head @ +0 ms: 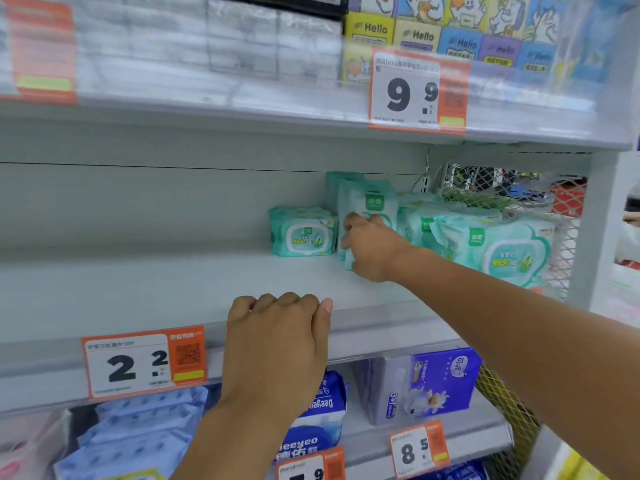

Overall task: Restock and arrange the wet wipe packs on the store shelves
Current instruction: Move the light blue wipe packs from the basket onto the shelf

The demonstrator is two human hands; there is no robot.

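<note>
Mint-green wet wipe packs sit on the middle shelf (pixel 138 282). A small stack (pixel 301 233) lies flat toward the back. Just right of it, several upright packs (pixel 370 202) stand on edge, and my right hand (pixel 370 247) grips them from the front. More green packs (pixel 495 244) are piled at the shelf's right end. My left hand (pixel 277 337) rests on the shelf's front lip, its fingers curled over the edge and holding no pack.
The shelf's left part is bare. A wire mesh panel (pixel 568 237) closes the right end. Price tags read 2.2 (pixel 142 365) and 9.9 (pixel 415 91). Tissue packs fill the shelf above; blue (pixel 145 431) and purple (pixel 440 379) packs sit below.
</note>
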